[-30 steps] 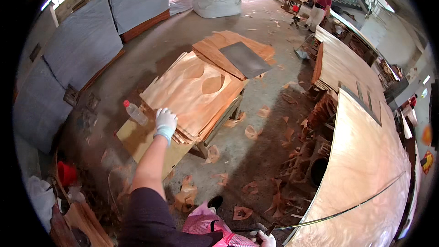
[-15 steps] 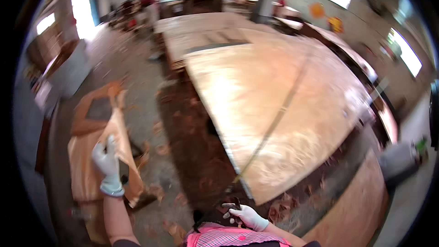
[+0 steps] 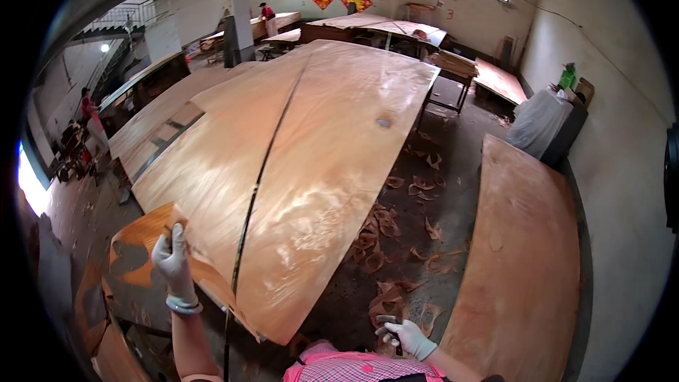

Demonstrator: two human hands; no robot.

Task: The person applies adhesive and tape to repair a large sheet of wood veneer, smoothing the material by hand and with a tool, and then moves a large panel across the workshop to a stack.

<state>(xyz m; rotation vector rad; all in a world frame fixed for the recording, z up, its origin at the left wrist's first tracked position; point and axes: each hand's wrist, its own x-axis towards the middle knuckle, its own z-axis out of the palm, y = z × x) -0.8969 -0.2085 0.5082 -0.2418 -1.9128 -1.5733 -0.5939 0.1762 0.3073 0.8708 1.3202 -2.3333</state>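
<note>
My left hand (image 3: 174, 262), in a white glove, pinches a torn orange-brown piece of wood veneer (image 3: 205, 277). The piece has a ragged hole at its left and trails over the near left edge of the large veneer sheet (image 3: 332, 163) on the table. Low at the front, my right hand (image 3: 407, 337), also gloved, has its fingers curled. Something dark seems to be in it, too small to make out. A thin dark strip (image 3: 256, 187) runs lengthwise across the large sheet and hangs past its near edge.
Veneer scraps (image 3: 375, 237) litter the floor right of the table. A long veneer panel (image 3: 516, 255) lies farther right, by a plastic-covered object (image 3: 541, 122) at the wall. More veneer pieces (image 3: 113, 350) are at lower left. Two people work far off, beyond a pillar (image 3: 237, 14).
My view has swung right. My left hand has brought the veneer piece from the pile at left to the table's near edge. The right hand stays low at the front.
</note>
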